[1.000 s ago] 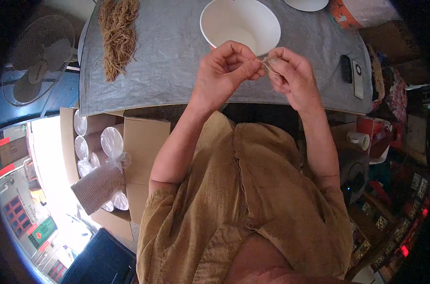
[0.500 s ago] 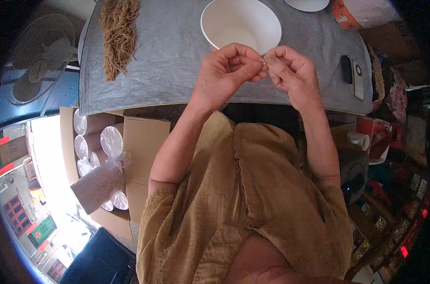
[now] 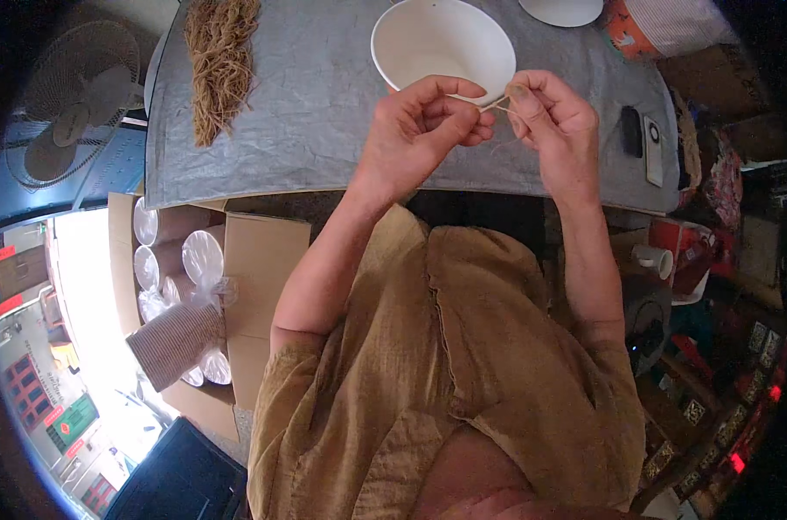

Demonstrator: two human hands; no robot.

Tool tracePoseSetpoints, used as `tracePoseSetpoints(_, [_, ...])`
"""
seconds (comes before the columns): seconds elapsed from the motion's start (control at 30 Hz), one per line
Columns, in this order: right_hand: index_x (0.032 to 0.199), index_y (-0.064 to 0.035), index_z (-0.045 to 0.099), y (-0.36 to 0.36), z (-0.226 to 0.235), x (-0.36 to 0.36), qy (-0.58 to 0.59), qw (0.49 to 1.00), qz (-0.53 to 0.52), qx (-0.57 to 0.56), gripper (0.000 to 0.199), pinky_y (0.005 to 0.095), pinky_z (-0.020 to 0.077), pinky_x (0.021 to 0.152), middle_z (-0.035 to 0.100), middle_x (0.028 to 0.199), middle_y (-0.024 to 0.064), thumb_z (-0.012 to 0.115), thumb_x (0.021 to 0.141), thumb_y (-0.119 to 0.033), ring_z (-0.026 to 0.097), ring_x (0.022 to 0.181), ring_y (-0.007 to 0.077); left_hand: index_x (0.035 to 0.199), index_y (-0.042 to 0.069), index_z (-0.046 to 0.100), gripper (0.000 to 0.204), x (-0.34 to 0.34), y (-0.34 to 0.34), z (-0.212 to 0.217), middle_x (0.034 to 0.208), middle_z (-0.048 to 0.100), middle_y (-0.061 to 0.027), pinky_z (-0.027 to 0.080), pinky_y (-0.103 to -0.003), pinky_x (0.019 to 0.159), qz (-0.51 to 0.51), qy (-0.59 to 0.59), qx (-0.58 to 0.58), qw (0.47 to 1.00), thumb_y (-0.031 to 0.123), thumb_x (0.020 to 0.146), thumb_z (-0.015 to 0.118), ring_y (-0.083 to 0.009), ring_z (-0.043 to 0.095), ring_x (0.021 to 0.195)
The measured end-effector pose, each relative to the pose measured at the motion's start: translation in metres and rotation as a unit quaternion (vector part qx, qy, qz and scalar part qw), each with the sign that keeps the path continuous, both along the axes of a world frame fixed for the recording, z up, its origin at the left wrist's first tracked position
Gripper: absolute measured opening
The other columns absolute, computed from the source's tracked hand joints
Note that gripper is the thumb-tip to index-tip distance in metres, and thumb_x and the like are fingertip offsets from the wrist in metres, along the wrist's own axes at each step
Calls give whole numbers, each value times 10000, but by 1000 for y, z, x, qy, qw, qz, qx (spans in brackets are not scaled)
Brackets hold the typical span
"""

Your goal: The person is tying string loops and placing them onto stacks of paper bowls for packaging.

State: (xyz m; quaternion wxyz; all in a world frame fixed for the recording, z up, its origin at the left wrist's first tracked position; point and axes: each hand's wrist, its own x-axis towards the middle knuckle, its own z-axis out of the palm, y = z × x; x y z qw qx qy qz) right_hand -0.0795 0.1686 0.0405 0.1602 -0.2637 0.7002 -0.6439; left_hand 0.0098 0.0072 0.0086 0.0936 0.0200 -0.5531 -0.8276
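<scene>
Between my two hands runs a thin tan strand (image 3: 501, 107), with a faint loose end hanging below it. My left hand (image 3: 402, 143) pinches it between thumb and fingers. A short gap to the right, my right hand (image 3: 567, 139) grips the other part with thumb and forefinger. Just beyond the fingers stands a wide white bowl (image 3: 411, 39), its near rim partly covered by my hands. A bundle of tangled brown strands (image 3: 220, 74) lies at the far left of the table.
A grey cloth covers the table (image 3: 298, 130). A phone-like dark object (image 3: 632, 132) and a slim pale device (image 3: 653, 149) lie at its right. Below left, a cardboard box (image 3: 267, 269) holds wrapped stacks of cups or lids; a fan (image 3: 68, 121) stands beyond. A white mug (image 3: 653, 260) sits at right.
My hands have drawn apart, the right one moving right and slightly away from the left. The strand now shows stretched across the gap.
</scene>
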Motion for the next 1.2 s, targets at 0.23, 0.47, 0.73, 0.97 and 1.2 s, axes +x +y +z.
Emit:
tracePoseSetpoints(0.23, [955,3,632,-6,13,-1,65,998,-7,-1,142,199,410,555,580,697,-22,605,960,-136,513,632,32,1154,-25,616,218,-7,-3,6,924,707,-102,580,-279,794,-26,17,-12,999,63,955,604,-151,687,863])
tracePoseSetpoints(0.47, [933,29,635,-6,32,-22,154,986,37,50,168,228,458,595,607,700,-3,639,929,-139,545,667,51,1042,-10,687,179,-22,-19,30,870,708,-75,564,-244,691,-34,3,-80,996,136,947,643,-117,671,770])
tracePoseSetpoints(0.73, [914,-14,654,2,27,-29,153,984,72,61,145,198,362,559,535,710,-68,625,946,-153,446,645,11,1013,-5,692,163,-25,-24,29,810,708,-65,529,-217,615,-17,32,-193,981,137,945,649,-87,663,731])
tracePoseSetpoints(0.97, [945,-21,670,7,41,-26,110,993,17,-46,150,177,290,515,521,708,-60,623,946,-163,412,617,2,1022,24,700,159,-11,-23,30,738,713,-49,497,-211,513,14,-59,-301,952,147,924,674,-59,634,589])
tracePoseSetpoints(1.2, [996,-5,662,12,48,-19,28,992,-22,-121,155,177,260,497,503,711,-57,618,945,-145,389,608,3,1050,45,720,157,-7,-15,4,817,719,-12,477,-205,476,31,-41,-368,928,114,919,668,-37,579,566])
